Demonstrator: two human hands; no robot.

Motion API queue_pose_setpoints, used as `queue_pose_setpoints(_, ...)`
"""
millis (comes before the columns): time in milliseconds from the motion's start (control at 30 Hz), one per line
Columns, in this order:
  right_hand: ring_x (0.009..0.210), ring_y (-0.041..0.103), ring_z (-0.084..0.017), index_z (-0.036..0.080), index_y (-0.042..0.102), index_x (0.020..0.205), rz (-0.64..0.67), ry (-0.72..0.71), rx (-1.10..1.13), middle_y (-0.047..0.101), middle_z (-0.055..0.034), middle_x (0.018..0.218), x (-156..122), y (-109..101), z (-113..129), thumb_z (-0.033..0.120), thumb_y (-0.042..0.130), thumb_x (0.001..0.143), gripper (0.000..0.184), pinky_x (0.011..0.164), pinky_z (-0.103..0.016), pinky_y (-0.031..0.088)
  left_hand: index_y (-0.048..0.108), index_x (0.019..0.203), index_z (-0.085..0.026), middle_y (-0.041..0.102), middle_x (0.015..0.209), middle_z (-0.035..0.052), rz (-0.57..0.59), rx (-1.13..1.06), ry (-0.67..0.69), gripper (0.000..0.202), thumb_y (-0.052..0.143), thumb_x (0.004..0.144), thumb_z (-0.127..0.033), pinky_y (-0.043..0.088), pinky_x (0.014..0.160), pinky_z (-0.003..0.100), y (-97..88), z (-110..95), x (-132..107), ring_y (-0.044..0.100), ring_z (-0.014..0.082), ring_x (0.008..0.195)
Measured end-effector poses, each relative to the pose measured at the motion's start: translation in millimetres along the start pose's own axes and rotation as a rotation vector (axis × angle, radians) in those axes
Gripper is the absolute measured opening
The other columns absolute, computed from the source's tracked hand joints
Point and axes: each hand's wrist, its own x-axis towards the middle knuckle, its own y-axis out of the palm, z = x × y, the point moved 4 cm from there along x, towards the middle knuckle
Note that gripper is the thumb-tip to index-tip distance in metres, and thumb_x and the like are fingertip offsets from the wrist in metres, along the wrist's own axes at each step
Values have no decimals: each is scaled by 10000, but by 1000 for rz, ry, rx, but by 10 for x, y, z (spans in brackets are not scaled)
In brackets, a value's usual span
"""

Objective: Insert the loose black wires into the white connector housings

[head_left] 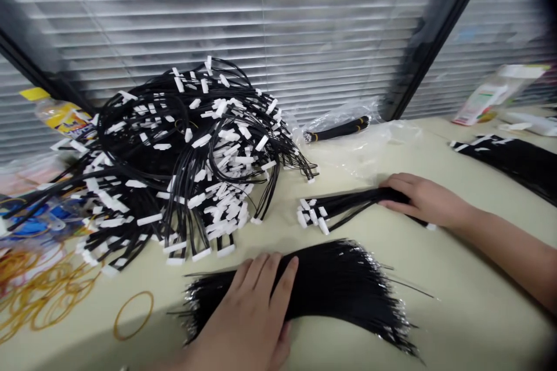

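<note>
Left hand: the left hand point(248, 313) lay open, palm down, fingers spread flat on a fanned sheaf of thin loose black wires with bare silvery ends point(339, 290).
Right hand: the right hand point(420, 198) covered the far end of a small bundle of black wires tipped with white plastic connectors point(324, 213); whether the fingers closed round it could not be told.
Step in hand: judging by the hands, two lots of wire were being held down and kept apart on the pale beige table point(456, 313).
Next move: lifting either lot would probably call for a full closing grip, since the strands lay loose and splayed.
Clear plastic bag point(369, 142): open and crumpled beyond the right hand, holding one black wire bundle tied with yellow bands point(337, 128).
Big heap: a tangled mound of black leads with white connectors point(183, 156) sat uncontained, left of the bag.
Bands: a single tan rubber band point(133, 314) lay near the left hand.
</note>
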Motion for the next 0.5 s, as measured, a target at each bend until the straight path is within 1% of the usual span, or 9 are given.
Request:
queue_pose_setpoints(67,926,543,-194,164,530,1073,-7,-8,-14,583,-87,1002,11,5,-6,496,422,865,406,845,-333,428,443,1270,-135,546,1172,116,-73,18,-17,541,419,736,-216,519,828,409,18,-18,-38,547,260,1041)
queue_pose_setpoints(167,940,536,-229,167,557,1036,-37,4,-57,592,-103,993,25,-27,21,519,447,844,415,911,-409,354,439,1277,-155,528,1185,103,-86,19,-28,504,405,782,-238,505,849,403,26,-27,-61,523,251,1061)
queue_pose_setpoints(200,972,524,-256,161,554,1052,-61,20,-74,584,-123,1019,25,-56,48,527,453,837,436,932,-447,317,438,1281,-157,521,1189,105,-77,14,-30,500,406,790,-246,501,854,408,24,-27,-61,516,253,1065)
queue_pose_setpoints(267,1058,470,-321,131,508,1150,-125,55,-98,536,-180,1115,19,-138,147,542,466,818,530,955,-514,251,442,1281,-150,514,1188,113,-65,4,-28,495,409,798,-252,495,858,423,20,-28,-57,511,258,1062)
queue_pose_setpoints(333,1127,412,-342,106,434,1239,-186,50,-90,478,-207,1197,16,-223,321,541,486,802,619,971,-519,236,443,1286,-140,508,1185,120,-57,5,-28,491,408,808,-250,488,867,438,25,-31,-53,505,264,1064)
queue_pose_setpoints(367,1143,405,-324,116,422,1250,-203,25,-73,471,-191,1215,20,-253,432,532,498,798,619,981,-492,251,443,1288,-137,506,1183,123,-55,10,-30,486,406,816,-248,484,872,442,31,-33,-53,502,266,1065)
queue_pose_setpoints(400,1143,419,-284,146,444,1227,-208,-18,-45,488,-154,1207,29,-267,554,510,507,804,561,985,-446,276,445,1289,-136,505,1181,125,-51,15,-31,480,404,826,-251,482,875,444,40,-35,-54,501,267,1065)
queue_pose_setpoints(467,1088,475,-197,217,526,1104,-197,-113,23,550,-61,1127,55,-253,785,439,510,831,352,965,-362,320,449,1291,-146,502,1186,122,-35,22,-40,463,402,845,-258,478,883,438,62,-38,-59,499,265,1070)
queue_pose_setpoints(500,1048,496,-167,236,559,1026,-190,-153,62,573,-28,1074,70,-228,879,393,504,847,245,954,-342,328,452,1291,-150,501,1188,120,-31,23,-46,455,400,853,-260,476,887,435,69,-39,-62,498,263,1073)
